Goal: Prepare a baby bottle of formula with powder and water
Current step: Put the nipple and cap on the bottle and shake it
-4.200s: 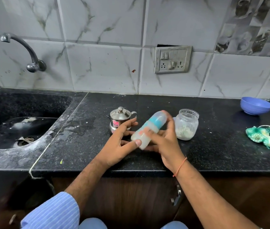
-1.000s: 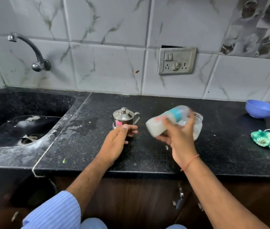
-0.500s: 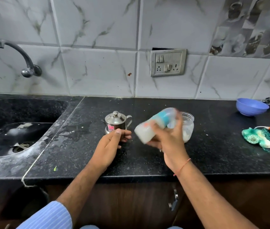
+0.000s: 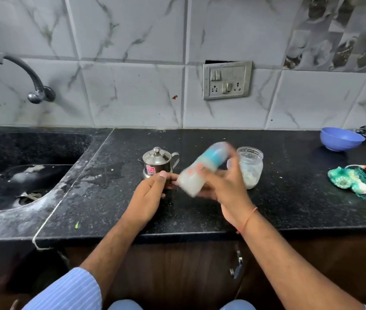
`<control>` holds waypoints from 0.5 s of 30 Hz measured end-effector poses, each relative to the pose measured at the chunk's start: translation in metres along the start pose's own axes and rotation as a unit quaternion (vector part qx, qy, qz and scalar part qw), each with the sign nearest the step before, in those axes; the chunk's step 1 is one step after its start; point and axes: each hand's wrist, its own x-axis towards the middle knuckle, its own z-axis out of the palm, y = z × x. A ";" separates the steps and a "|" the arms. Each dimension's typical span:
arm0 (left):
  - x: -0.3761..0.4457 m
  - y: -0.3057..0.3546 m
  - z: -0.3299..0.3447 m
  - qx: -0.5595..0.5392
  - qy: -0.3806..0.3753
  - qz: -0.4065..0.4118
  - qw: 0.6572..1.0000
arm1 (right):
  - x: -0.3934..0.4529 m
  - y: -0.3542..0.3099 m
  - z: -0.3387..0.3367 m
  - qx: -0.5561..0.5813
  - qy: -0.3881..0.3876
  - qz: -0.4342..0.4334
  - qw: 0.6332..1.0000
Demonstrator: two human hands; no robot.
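Observation:
My right hand (image 4: 227,186) grips a baby bottle (image 4: 200,171) with a blue collar and clear cap, tilted with the cap up and to the right, motion-blurred and holding milky white liquid. The bottle is lifted above the black counter (image 4: 200,211). My left hand (image 4: 148,195) rests on the counter with relaxed fingers, just left of the bottle's base and in front of a small steel pot (image 4: 158,162) with a lid. Behind my right hand stands an open glass jar (image 4: 250,168) with white powder in it.
A black sink (image 4: 27,175) with a wall tap (image 4: 27,77) lies at the left. A blue bowl (image 4: 340,138) sits at the back right, and a green mesh scrubber (image 4: 347,180) with a white cord lies near the right edge. A switch plate (image 4: 227,80) is on the tiled wall.
The bottle in my right hand has shifted back and forth with changing tilt and is blurred now. 4 seconds ago both hands held it; my left hand has since let go and stays on the counter.

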 end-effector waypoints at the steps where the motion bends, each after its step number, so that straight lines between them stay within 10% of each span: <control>1: -0.001 0.000 0.000 -0.003 -0.005 -0.001 1.000 | -0.003 0.002 0.002 -0.054 -0.050 0.002 0.997; 5: 0.000 0.001 -0.001 0.012 -0.008 0.004 1.000 | 0.000 0.002 -0.003 0.066 0.052 0.000 0.996; 15: -0.002 0.001 -0.002 0.005 -0.007 -0.006 1.000 | -0.001 0.001 0.001 -0.041 -0.040 0.022 0.998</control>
